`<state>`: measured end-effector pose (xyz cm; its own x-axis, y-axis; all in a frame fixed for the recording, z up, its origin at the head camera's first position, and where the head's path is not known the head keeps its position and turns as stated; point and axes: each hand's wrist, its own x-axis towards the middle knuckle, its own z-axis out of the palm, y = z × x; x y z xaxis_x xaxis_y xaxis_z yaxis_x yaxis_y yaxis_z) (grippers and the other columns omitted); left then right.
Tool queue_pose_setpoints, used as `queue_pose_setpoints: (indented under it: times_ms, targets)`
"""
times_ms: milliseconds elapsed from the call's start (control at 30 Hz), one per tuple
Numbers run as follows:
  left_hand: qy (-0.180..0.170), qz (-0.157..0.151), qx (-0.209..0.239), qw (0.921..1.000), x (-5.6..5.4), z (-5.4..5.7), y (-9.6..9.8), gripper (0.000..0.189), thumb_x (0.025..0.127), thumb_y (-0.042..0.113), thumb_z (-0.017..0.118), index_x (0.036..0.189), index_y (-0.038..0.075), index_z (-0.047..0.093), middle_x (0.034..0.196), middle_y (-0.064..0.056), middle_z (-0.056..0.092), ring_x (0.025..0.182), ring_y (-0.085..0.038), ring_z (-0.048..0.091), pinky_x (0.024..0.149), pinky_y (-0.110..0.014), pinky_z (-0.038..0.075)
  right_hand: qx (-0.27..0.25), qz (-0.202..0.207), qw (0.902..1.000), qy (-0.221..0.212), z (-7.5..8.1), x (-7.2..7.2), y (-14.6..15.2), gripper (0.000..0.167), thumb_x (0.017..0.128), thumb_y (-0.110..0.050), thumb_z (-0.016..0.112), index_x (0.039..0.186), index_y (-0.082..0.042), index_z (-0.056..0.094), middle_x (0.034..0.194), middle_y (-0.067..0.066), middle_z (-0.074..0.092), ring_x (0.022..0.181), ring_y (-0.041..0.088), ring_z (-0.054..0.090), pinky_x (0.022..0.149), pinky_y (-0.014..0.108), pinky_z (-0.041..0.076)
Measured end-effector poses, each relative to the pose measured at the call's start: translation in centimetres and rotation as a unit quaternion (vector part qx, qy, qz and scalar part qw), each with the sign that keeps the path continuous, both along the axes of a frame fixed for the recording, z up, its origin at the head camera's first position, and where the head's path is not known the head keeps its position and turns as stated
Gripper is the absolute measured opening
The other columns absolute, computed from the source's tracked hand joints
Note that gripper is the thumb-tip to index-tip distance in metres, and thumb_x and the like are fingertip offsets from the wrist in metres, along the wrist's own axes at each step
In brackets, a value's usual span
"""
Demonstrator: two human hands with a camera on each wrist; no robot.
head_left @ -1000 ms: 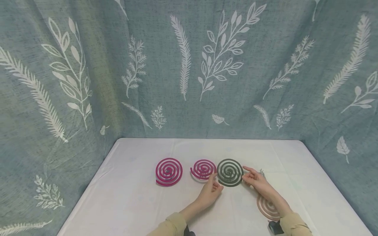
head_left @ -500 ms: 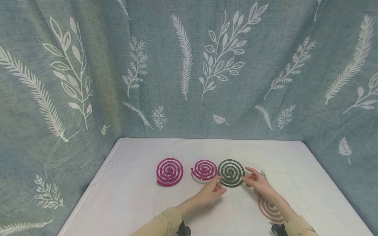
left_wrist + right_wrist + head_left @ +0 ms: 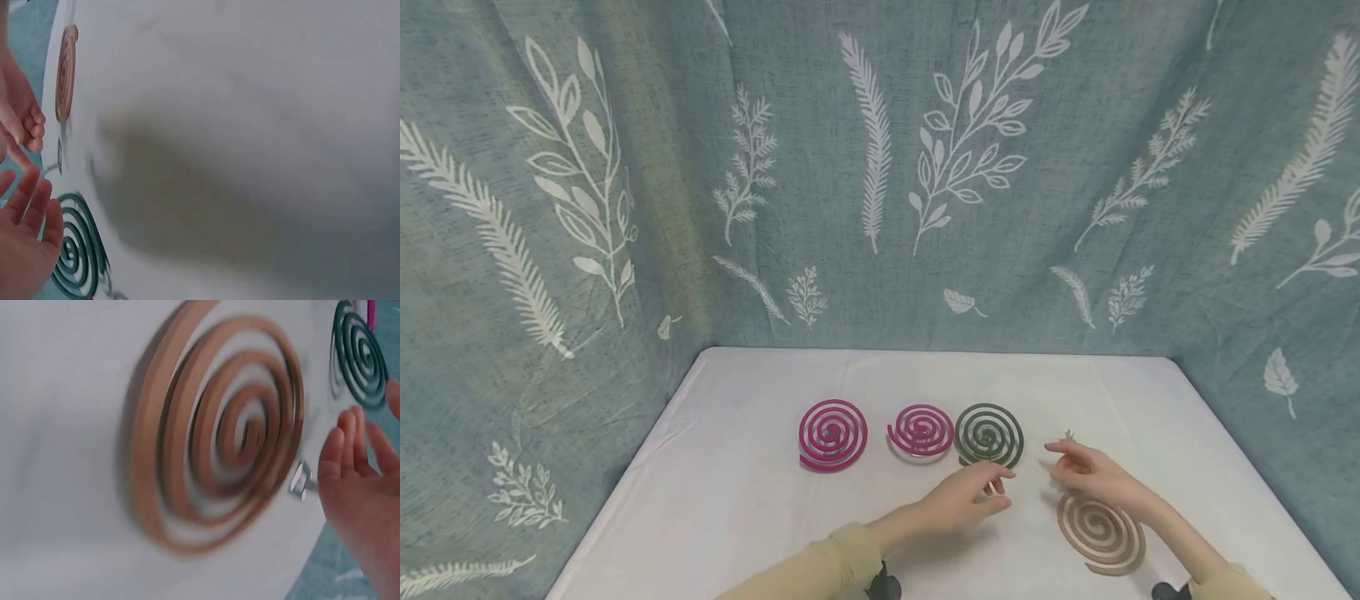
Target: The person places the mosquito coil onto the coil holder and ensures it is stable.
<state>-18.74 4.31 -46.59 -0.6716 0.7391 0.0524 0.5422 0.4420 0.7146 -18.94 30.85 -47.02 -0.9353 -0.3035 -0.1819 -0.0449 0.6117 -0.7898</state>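
Note:
A green mosquito coil (image 3: 988,435) sits raised a little above the white table, with its near edge partly covered by my left hand (image 3: 962,500). That hand holds nothing, its fingers loosely bent. Right of the coil hovers my right hand (image 3: 1097,477), fingers relaxed and nothing in them. Below it lies a brown mosquito coil (image 3: 1101,533), flat on the table and seen large in the right wrist view. A small metal stand (image 3: 301,481) shows just beyond the right fingertips there. In the left wrist view the green coil (image 3: 75,250) appears beside the left fingers.
Left of the green coil stands a magenta mosquito coil (image 3: 921,431), tilted and close to its edge. Another magenta coil (image 3: 832,435) is farther left. Patterned blue-green cloth (image 3: 850,167) hangs behind and beside the white table (image 3: 715,467).
Both hands have left the green coil's edges. The left hand has moved nearer and to the right; the right hand has drawn away rightward, uncovering more of the brown coil.

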Motion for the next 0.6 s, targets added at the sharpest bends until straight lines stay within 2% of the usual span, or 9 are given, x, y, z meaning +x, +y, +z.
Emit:
queue_pose_setpoints:
  times_ms: [200,400,600]
  targets:
    - [0.066,-0.035,-0.046,0.9962,0.3,0.2,1.5,0.037,0.095,0.028,0.057,0.127,0.010,0.055,0.106,0.002,0.064,0.098,-0.005,0.058,0.083,-0.013,0.045,0.031,0.052,0.9977,-0.032,0.9,0.9,3.2,0.053,0.092,-0.025,0.060,0.133,0.006,0.046,0.094,0.006,0.061,0.080,0.006,0.054,0.070,0.023,0.047]
    - [0.120,-0.063,-0.093,0.9864,0.5,-0.3,2.7,0.041,0.094,0.034,0.058,0.129,0.013,0.057,0.109,0.005,0.063,0.102,-0.003,0.056,0.087,-0.013,0.044,0.052,0.040,0.9969,-0.042,0.9,1.4,6.2,0.057,0.089,-0.025,0.064,0.132,0.009,0.045,0.095,0.007,0.061,0.078,0.002,0.054,0.068,0.021,0.046]
    - [0.131,-0.073,-0.129,0.9802,0.8,-1.1,3.8,0.047,0.089,0.042,0.061,0.130,0.017,0.056,0.113,0.007,0.061,0.098,0.000,0.053,0.082,-0.011,0.043,0.052,0.027,0.9961,-0.066,0.6,1.9,8.5,0.053,0.088,-0.017,0.064,0.128,0.014,0.046,0.095,0.009,0.061,0.079,0.004,0.055,0.069,0.023,0.047]
